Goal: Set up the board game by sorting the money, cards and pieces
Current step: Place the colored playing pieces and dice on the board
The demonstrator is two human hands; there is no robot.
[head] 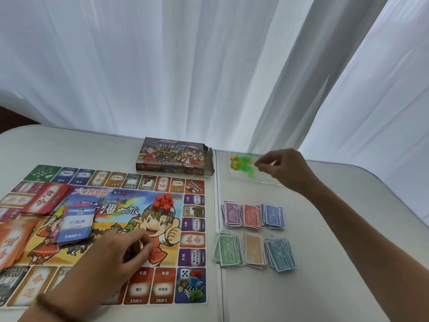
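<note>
Left hand [116, 254] curled, right hand [285, 169] pinched over tray [270, 183], contents unclear; banknotes [251, 216] nearby

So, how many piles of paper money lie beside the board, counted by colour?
Purple pile: 1
Red pile: 1
Blue pile: 1
Green pile: 1
Orange pile: 1
Teal pile: 1
Total: 6

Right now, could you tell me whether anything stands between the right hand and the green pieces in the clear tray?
Nothing visible does: the right hand reaches over the open clear tray, right beside the green pieces.
</note>
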